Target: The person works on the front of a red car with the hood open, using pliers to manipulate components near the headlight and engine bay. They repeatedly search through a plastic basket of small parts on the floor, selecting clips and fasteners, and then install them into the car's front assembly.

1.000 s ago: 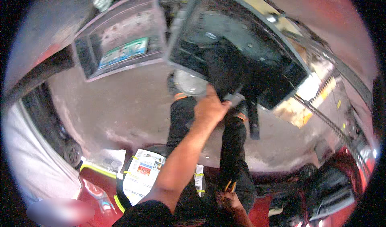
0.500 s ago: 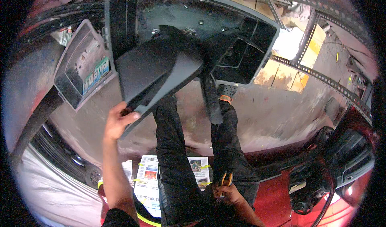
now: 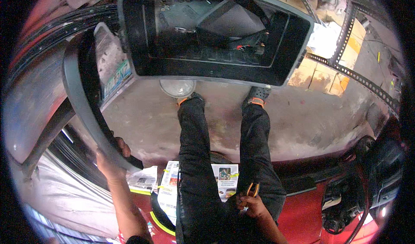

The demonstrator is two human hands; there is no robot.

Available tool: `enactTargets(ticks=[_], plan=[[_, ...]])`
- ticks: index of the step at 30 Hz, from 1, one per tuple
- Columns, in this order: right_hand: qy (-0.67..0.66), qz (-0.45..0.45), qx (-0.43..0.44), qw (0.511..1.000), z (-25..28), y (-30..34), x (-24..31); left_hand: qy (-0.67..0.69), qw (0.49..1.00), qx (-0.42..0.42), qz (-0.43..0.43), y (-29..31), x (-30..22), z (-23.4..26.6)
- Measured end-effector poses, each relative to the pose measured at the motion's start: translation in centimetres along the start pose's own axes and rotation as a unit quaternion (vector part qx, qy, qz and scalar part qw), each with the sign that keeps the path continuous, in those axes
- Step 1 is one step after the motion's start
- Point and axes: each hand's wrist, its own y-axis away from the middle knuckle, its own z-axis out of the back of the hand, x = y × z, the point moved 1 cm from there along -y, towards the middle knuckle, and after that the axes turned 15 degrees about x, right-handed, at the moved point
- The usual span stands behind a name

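Observation:
My left hand (image 3: 113, 159) is closed around the lower end of a long, curved dark plastic trim piece (image 3: 82, 92). The piece stands tilted to the left of a large black plastic bin (image 3: 207, 73). My right hand (image 3: 252, 204) rests low by my right thigh, closed on pliers with orange-yellow handles (image 3: 254, 188); their jaws are hidden. Inside the bin lie an angular dark plastic part (image 3: 233, 20) and small loose bits, one with a red spot.
The open lid (image 3: 113, 56) at the bin's left carries a licence plate (image 3: 116, 80). A round, pale lamp-like thing (image 3: 177, 88) is beside my left foot. Perforated metal bars (image 3: 346, 34) and cardboard (image 3: 320, 75) are at right. Newspaper sheets (image 3: 168, 192) lie around my legs.
My left hand has swung the trim piece from over the bin out to its left, turning it upright. The bin's inside now shows. My right hand keeps the pliers near my thigh.

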Motion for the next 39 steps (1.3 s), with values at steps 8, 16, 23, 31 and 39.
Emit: enactTargets(ticks=[8,16,23,31,39], plan=[[-0.026,-0.005,0.051,0.998,-1.3,-1.2,-0.1,-0.127,0.953,-0.271,0.041,-6.5,2.0,8.0],[-0.014,0.000,0.001,1.000,-1.7,-2.3,-1.7,-0.225,0.941,-0.242,0.072,-18.3,4.9,14.5],[0.013,-0.019,-0.057,0.998,-3.6,-3.4,-2.7,-0.251,0.938,-0.210,0.112,-25.2,5.7,14.6],[0.035,-0.012,-0.036,0.999,-4.7,-3.3,-1.7,-0.570,0.775,-0.164,0.218,-26.7,6.4,14.5],[0.026,-0.002,0.002,1.000,-1.8,-3.3,-2.2,-0.716,0.651,-0.117,-0.222,-21.1,4.1,-2.7]])
